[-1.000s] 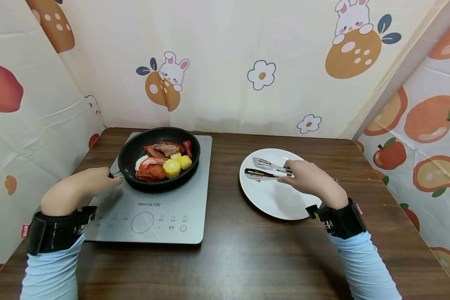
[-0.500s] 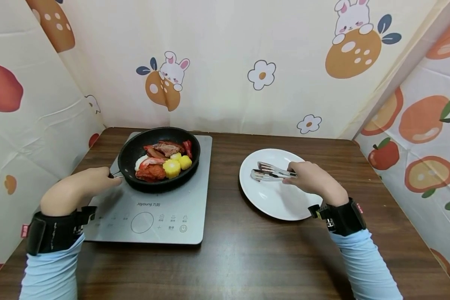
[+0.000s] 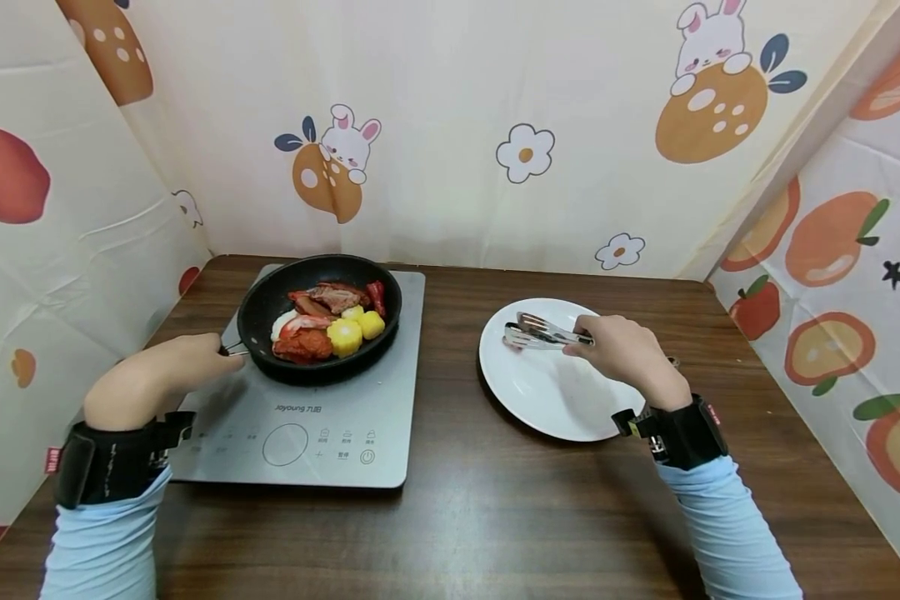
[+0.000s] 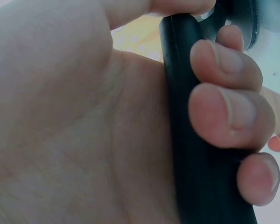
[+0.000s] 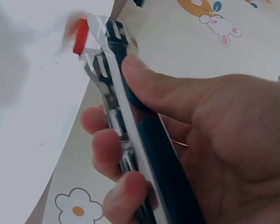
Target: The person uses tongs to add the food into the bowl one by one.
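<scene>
My left hand [image 3: 165, 375] grips the black handle [image 4: 179, 121] of a frying pan [image 3: 264, 293], fingers curled round it in the left wrist view. Several foods lie in the pan, among them yellow corn pieces [image 3: 345, 337], a reddish fried piece [image 3: 303, 344] and a slice of brown meat [image 3: 337, 296]. Over a white plate [image 3: 551, 408], my right hand [image 3: 621, 354] holds metal tongs [image 3: 549, 331] with dark handle grips, thumb on one arm and fingers round the other. A small red-and-white piece [image 5: 81, 35], blurred, shows at the tongs' tips in the right wrist view.
The pan stands on a grey induction cooktop [image 3: 300, 446] at the left of the brown wooden table [image 3: 495, 533]. Patterned cloth [image 3: 435, 167] hangs behind the table and along both sides.
My right hand has turned the tongs over the plate, and their tips have shifted slightly to the right. The left hand and the pan have stayed where they were.
</scene>
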Tool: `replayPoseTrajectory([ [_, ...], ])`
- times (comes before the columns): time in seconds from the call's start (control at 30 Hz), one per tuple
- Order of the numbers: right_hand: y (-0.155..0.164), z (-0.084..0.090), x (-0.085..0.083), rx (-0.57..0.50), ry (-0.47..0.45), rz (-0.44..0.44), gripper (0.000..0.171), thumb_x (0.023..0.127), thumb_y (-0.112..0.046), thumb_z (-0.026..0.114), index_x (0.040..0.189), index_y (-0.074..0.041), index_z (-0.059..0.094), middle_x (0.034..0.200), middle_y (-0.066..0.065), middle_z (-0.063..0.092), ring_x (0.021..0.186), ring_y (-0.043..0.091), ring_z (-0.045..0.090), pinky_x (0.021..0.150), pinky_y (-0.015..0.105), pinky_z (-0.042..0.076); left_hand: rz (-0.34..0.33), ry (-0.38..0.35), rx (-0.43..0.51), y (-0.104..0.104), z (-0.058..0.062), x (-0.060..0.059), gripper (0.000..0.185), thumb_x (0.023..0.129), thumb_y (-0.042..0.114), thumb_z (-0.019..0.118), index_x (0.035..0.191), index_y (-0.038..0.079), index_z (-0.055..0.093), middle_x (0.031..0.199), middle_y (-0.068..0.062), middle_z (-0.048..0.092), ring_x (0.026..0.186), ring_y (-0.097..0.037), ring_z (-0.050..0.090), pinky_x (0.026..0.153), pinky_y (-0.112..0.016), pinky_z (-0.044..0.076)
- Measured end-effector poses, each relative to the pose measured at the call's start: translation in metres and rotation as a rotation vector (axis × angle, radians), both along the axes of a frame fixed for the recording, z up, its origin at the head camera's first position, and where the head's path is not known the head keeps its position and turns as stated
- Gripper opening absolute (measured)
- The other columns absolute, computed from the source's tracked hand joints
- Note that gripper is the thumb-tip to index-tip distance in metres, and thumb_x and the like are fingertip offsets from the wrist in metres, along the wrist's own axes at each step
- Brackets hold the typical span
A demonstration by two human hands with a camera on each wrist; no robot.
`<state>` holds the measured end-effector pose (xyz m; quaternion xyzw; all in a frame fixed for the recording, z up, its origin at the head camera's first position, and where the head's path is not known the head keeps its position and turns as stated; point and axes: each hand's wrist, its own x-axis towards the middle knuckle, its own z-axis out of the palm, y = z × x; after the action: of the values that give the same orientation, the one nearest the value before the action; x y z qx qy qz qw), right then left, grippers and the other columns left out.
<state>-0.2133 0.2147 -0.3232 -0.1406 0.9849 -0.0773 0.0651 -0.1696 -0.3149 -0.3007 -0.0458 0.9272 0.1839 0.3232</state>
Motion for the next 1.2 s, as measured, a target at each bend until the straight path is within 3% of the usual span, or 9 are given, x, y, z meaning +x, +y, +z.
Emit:
replayPoseTrajectory([
  [0.13, -0.003, -0.001, -0.001, -0.008, 0.006, -0.022, 0.04, 0.098, -0.035, 0.067, 0.122, -0.003, 0.066, 0.106, 0.017, 0.074, 0.083, 0.029, 0.067, 0.064, 0.042, 0.049, -0.022, 0.019, -0.005, 0.0, -0.001, 0.001, 0.07, 0.104, 0.034, 0.04, 0.138, -0.026, 0.026, 0.137, -0.049, 0.035, 0.112, -0.051, 0.054, 0.074, -0.055, 0.06],
  [0.3, -0.008, -0.002, 0.001, -0.042, 0.011, -0.032, 0.037, 0.098, -0.035, 0.067, 0.119, -0.005, 0.067, 0.092, 0.012, 0.072, 0.073, 0.023, 0.062, 0.058, 0.035, 0.043, -0.026, 0.012, -0.014, 0.0, -0.001, 0.0, 0.073, 0.104, 0.034, 0.039, 0.14, -0.028, 0.022, 0.14, -0.051, 0.032, 0.116, -0.052, 0.053, 0.079, -0.055, 0.06],
  [0.47, -0.017, 0.005, 0.004, -0.101, 0.037, -0.021, 0.032, 0.098, -0.036, 0.066, 0.115, -0.009, 0.067, 0.09, 0.008, 0.07, 0.071, 0.021, 0.059, 0.058, 0.033, 0.04, -0.018, 0.015, -0.02, -0.002, -0.001, 0.0, 0.074, 0.103, 0.033, 0.038, 0.141, -0.028, 0.021, 0.14, -0.052, 0.03, 0.115, -0.054, 0.054, 0.071, -0.054, 0.061],
  [0.63, -0.037, 0.018, 0.003, -0.127, 0.086, 0.008, 0.034, 0.099, -0.037, 0.066, 0.119, -0.009, 0.067, 0.101, 0.011, 0.074, 0.076, 0.023, 0.064, 0.061, 0.035, 0.045, 0.01, -0.002, 0.015, -0.003, -0.002, -0.001, 0.075, 0.104, 0.034, 0.041, 0.142, -0.027, 0.019, 0.141, -0.05, 0.03, 0.122, -0.057, 0.048, 0.087, -0.062, 0.057],
  [0.7, -0.047, 0.023, 0.0, -0.135, 0.101, 0.017, 0.033, 0.099, -0.037, 0.066, 0.117, -0.01, 0.067, 0.099, 0.01, 0.074, 0.076, 0.023, 0.063, 0.06, 0.036, 0.045, -0.02, 0.023, 0.002, -0.003, -0.003, -0.002, 0.073, 0.104, 0.033, 0.042, 0.139, -0.028, 0.024, 0.14, -0.049, 0.034, 0.123, -0.059, 0.047, 0.094, -0.065, 0.053],
  [0.87, -0.079, 0.035, -0.005, -0.165, 0.131, 0.048, 0.032, 0.099, -0.039, 0.066, 0.116, -0.012, 0.068, 0.103, 0.007, 0.075, 0.084, 0.027, 0.067, 0.067, 0.042, 0.05, -0.108, 0.093, -0.066, -0.004, -0.004, -0.002, 0.069, 0.103, 0.034, 0.043, 0.132, -0.029, 0.036, 0.135, -0.05, 0.044, 0.12, -0.06, 0.051, 0.096, -0.065, 0.05],
  [0.97, -0.098, 0.039, -0.007, -0.185, 0.15, 0.081, 0.032, 0.099, -0.04, 0.065, 0.117, -0.014, 0.068, 0.106, 0.006, 0.075, 0.087, 0.027, 0.069, 0.07, 0.043, 0.051, -0.09, 0.07, -0.054, -0.004, -0.005, -0.003, 0.07, 0.103, 0.035, 0.042, 0.134, -0.028, 0.033, 0.137, -0.049, 0.042, 0.12, -0.06, 0.051, 0.096, -0.065, 0.05],
  [1.2, -0.14, 0.038, -0.011, -0.256, 0.154, 0.13, 0.025, 0.1, -0.037, 0.064, 0.11, -0.015, 0.069, 0.089, 0.002, 0.071, 0.069, 0.02, 0.056, 0.058, 0.032, 0.04, -0.034, 0.042, -0.016, -0.003, -0.005, -0.001, 0.071, 0.104, 0.033, 0.042, 0.138, -0.027, 0.028, 0.14, -0.049, 0.037, 0.123, -0.057, 0.049, 0.097, -0.063, 0.051],
])
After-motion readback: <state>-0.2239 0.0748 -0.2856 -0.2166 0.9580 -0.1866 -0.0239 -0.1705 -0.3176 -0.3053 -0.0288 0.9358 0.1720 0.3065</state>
